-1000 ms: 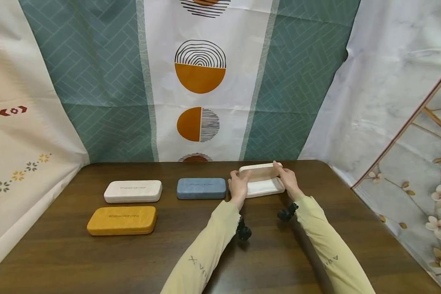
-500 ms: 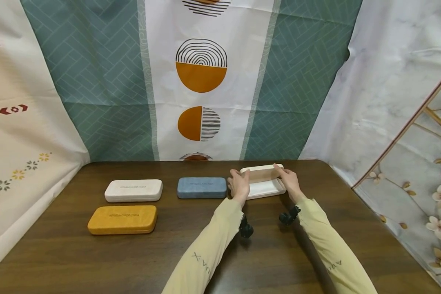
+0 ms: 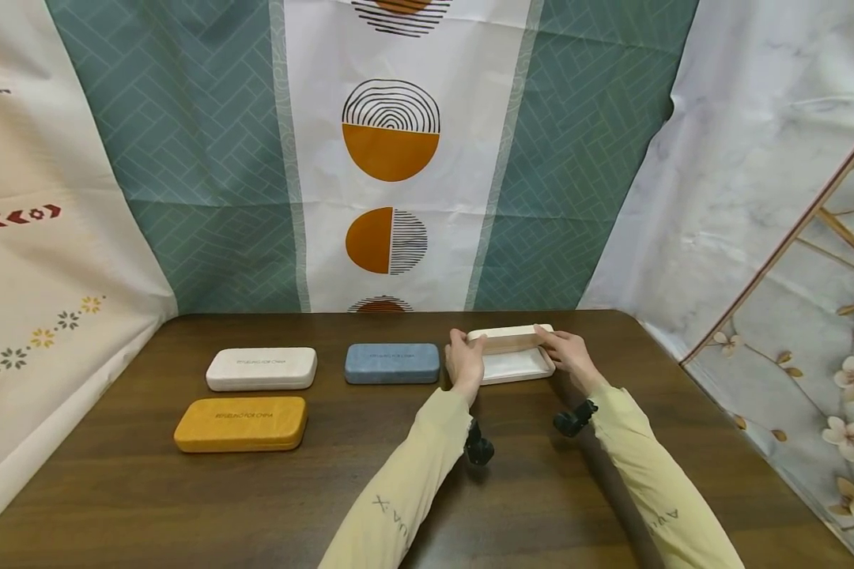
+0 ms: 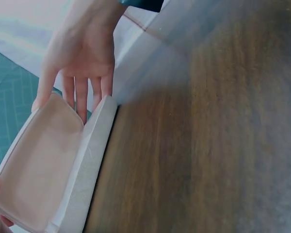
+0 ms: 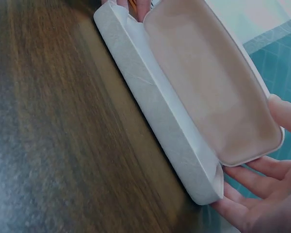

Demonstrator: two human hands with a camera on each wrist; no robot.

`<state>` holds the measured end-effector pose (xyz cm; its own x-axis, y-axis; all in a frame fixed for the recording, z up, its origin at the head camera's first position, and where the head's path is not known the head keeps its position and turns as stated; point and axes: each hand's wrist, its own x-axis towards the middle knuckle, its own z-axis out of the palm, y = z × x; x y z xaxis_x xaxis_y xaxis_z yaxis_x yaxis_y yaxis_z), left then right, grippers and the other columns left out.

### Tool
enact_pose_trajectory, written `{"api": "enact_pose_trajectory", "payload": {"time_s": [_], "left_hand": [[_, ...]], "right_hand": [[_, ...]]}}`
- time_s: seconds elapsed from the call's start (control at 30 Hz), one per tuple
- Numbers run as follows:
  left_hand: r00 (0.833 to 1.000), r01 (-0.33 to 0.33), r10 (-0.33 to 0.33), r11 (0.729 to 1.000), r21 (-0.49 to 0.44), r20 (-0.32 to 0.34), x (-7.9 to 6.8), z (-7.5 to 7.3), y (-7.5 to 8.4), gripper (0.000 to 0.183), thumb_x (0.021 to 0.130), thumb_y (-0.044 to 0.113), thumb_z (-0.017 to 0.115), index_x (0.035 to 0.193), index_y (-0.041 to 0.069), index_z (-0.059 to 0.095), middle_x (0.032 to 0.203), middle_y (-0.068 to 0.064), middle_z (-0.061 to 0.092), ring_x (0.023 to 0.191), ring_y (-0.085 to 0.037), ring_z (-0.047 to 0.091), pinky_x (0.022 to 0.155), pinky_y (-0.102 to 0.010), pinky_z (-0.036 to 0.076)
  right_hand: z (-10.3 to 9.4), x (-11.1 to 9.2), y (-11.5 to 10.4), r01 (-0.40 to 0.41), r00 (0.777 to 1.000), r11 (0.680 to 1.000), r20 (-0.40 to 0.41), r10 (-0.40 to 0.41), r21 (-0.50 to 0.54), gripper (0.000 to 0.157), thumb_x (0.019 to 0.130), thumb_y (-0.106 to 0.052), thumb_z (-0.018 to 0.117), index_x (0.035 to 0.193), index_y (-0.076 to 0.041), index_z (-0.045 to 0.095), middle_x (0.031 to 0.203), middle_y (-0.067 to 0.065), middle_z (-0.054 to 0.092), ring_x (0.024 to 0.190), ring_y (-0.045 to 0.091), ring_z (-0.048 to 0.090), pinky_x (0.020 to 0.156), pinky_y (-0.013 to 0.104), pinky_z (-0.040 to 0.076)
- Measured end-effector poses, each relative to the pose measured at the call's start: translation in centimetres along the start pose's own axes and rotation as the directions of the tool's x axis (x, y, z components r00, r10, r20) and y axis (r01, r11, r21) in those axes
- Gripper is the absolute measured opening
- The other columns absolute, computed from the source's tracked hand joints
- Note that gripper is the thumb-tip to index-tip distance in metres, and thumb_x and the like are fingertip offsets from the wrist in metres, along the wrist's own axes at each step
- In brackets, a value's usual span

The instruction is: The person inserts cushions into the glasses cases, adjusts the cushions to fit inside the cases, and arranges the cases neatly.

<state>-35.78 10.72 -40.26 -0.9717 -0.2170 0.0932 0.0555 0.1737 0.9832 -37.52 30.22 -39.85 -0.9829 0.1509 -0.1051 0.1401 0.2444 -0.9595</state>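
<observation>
An open white glasses case [image 3: 515,365] sits at the far right of the table, its lid raised at the back. Its beige-lined lid [image 5: 208,82] leans partway over the base, whose inside looks white. My left hand [image 3: 466,363] holds the case's left end, with the thumb at the lid's edge; only parts of it show in the left wrist view. At the right end my right hand [image 3: 568,353] has its thumb on the lid's rim and its fingers [image 4: 81,97] along the end of lid and base.
Left of my hands lies a closed blue glasses case [image 3: 392,363], close to the left hand. Farther left are a closed white case [image 3: 261,369] and a yellow case [image 3: 240,424] in front of it. A patterned cloth [image 3: 391,253] hangs behind the wooden table [image 3: 256,506].
The lid of the white glasses case has tipped lower towards the base. My right hand and forearm have shifted slightly right. My left hand stays at the left end.
</observation>
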Motion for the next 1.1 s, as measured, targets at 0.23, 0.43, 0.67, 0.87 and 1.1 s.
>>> {"api": "enact_pose_trajectory", "payload": {"time_s": [0.23,0.43,0.67,0.87,1.1], "left_hand": [[0.998,-0.045,0.043,0.998,0.043,0.039,-0.2,-0.4,-0.3,0.027,0.086,0.024,0.063,0.098,0.005,0.049,0.092,-0.009,0.052,0.089,-0.028,0.05,0.077,-0.038,0.039],[0.996,-0.071,0.067,0.995,0.067,0.06,-0.2,-0.6,-0.4,0.026,0.084,0.021,0.066,0.091,0.004,0.049,0.082,-0.007,0.049,0.081,-0.027,0.048,0.071,-0.037,0.039],[0.992,-0.102,0.102,0.995,-0.004,0.076,-0.2,-0.6,-0.9,0.024,0.083,0.017,0.067,0.092,0.002,0.051,0.083,-0.006,0.048,0.08,-0.025,0.047,0.07,-0.036,0.04],[0.989,-0.129,0.129,0.992,-0.011,0.076,-0.3,-0.7,-1.1,0.024,0.083,0.015,0.067,0.093,0.0,0.052,0.083,-0.006,0.05,0.078,-0.024,0.048,0.068,-0.035,0.041],[0.988,-0.153,0.153,0.988,0.002,0.028,0.0,-0.8,-0.8,0.023,0.081,0.014,0.07,0.089,0.001,0.053,0.079,-0.006,0.051,0.076,-0.024,0.049,0.067,-0.035,0.041]], "right_hand": [[-0.4,-0.6,0.3,-0.006,0.999,1.0,0.033,0.007,-0.028,0.092,0.083,-0.049,0.058,0.137,0.012,0.015,0.137,0.028,0.027,0.121,0.037,0.033,0.094,0.045,0.032],[-0.8,-0.9,0.5,-0.015,0.999,0.999,0.028,0.016,-0.029,0.088,0.085,-0.044,0.059,0.137,0.013,0.017,0.136,0.029,0.029,0.12,0.038,0.035,0.092,0.044,0.035],[-1.5,-1.2,0.8,0.025,0.998,1.0,0.064,-0.025,-0.007,0.083,0.087,-0.035,0.06,0.135,0.016,0.016,0.131,0.032,0.033,0.116,0.037,0.039,0.088,0.042,0.039],[-2.2,-1.2,0.9,0.044,0.992,0.999,0.119,-0.043,-0.002,0.083,0.086,-0.032,0.062,0.135,0.017,0.016,0.131,0.033,0.032,0.115,0.038,0.039,0.085,0.042,0.041],[-2.4,-1.0,0.3,0.061,0.987,0.995,0.15,-0.049,-0.079,0.087,0.085,-0.043,0.059,0.136,0.015,0.018,0.132,0.03,0.033,0.114,0.04,0.041,0.084,0.041,0.043]]}}
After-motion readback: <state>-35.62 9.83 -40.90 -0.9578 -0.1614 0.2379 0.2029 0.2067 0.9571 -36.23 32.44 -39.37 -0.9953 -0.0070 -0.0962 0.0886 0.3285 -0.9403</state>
